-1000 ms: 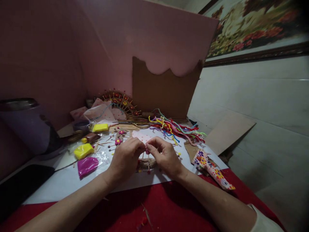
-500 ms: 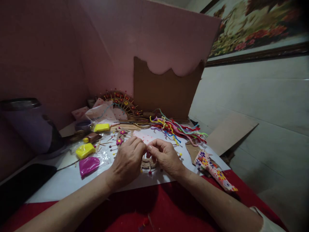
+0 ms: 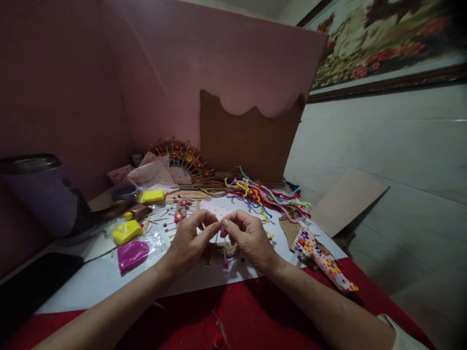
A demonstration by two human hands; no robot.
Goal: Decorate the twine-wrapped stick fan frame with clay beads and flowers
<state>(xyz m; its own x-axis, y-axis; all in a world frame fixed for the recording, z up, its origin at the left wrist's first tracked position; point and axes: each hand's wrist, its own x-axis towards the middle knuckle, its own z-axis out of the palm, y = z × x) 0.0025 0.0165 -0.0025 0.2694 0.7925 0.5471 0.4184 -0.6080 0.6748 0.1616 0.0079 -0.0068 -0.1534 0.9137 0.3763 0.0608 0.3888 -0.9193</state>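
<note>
My left hand [image 3: 190,239] and my right hand [image 3: 252,240] meet fingertip to fingertip over a craft piece. A tiny magenta lump [image 3: 223,232], which looks like modelling clay, shows at my right fingertips. My left thumb and forefinger are pinched together against them; whatever they grip is too small to make out. Beneath the hands lies a curved, twine-wrapped band [image 3: 225,250] with sticks tipped by small coloured balls. Its left part carries magenta flowers [image 3: 179,217] with yellow centres. Behind my fingers, pink dotted fabric [image 3: 213,208] is partly covered.
Yellow clay [image 3: 127,232] and magenta clay [image 3: 133,255] packets lie left, near a purple tumbler [image 3: 44,194] and a dark flat object [image 3: 40,282]. Colourful yarn [image 3: 268,197] and a decorated fan [image 3: 182,158] are behind. A flower-patterned piece [image 3: 324,257] rests right, on white paper [image 3: 251,287].
My left hand has turned so that its thumb and forefinger now show, pinched at the right fingertips. The right hand stays nearly in place. The view has shifted slightly.
</note>
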